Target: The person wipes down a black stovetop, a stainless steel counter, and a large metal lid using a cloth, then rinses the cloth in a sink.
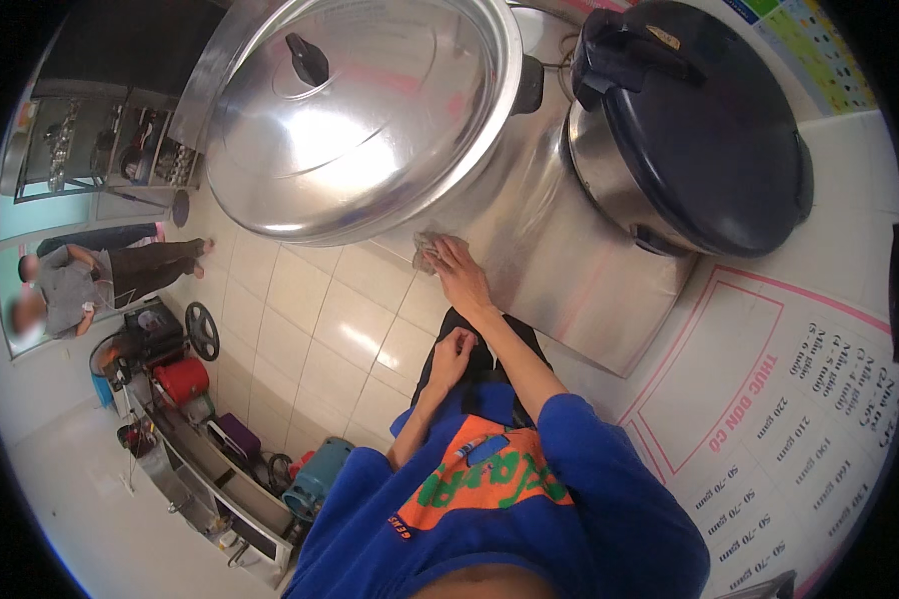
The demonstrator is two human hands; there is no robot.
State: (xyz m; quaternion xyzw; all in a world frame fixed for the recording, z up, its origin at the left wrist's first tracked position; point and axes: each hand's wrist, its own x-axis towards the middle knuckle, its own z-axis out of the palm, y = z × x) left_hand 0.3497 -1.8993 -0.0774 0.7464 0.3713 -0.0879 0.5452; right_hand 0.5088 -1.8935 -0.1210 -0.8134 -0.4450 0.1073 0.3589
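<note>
My right hand point(461, 273) reaches forward and presses a crumpled grey cloth point(424, 251) against the near left edge of a metal-covered table point(569, 262). My left hand point(453, 353) is held in front of my body, its fingers curled, with nothing visible in it. Beyond the cloth, a large round metal pot with a shiny lid point(374, 142) and a black knob stands on the table. To the right is a big steel cooker with a dark lid point(712, 135) and black handles.
A wall poster point(764, 419) with printed writing lies along the right. Tiled floor point(330, 314) shows on the left. A person in a grey top point(75, 288) stands far left. Below are a red container point(181, 380), a blue-green gas cylinder point(322, 475) and a steel sink counter point(195, 487).
</note>
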